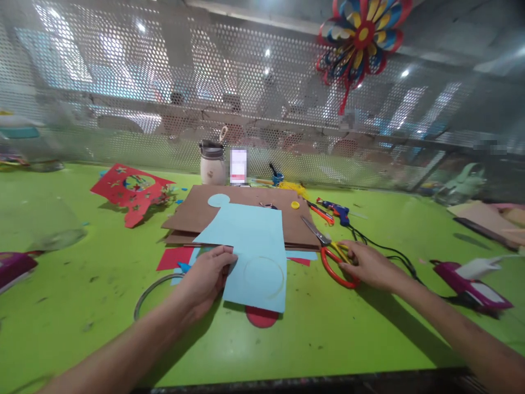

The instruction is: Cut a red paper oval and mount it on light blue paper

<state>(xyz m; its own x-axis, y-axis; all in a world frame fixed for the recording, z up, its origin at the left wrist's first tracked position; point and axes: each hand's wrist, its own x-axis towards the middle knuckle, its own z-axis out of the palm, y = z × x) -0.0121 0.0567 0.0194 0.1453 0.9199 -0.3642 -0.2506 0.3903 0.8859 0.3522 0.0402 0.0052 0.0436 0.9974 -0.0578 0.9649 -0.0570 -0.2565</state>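
Note:
My left hand [211, 276] pinches the left edge of a light blue sheet of paper [256, 235], which has a circle outline marked near its lower end. The sheet lies partly over brown cardboard [180, 210]. My right hand [365, 265] grips scissors [340, 271] with one red and one yellow handle loop, their blades pointing up and left over the cardboard's right edge. A cut light blue disc [219, 201] rests at the sheet's upper left. Below the sheet a red paper disc [262, 316] partly shows. A grey ring [143, 298] is beside my left wrist.
Red cut-out paper [133, 191] lies at left. A white jar [212, 167] and a phone [238, 166] stand behind the cardboard. A blue glue gun [338, 210] with a black cord sits right, and a purple device [471, 284] farther right. A perforated screen [143, 71] borders the back.

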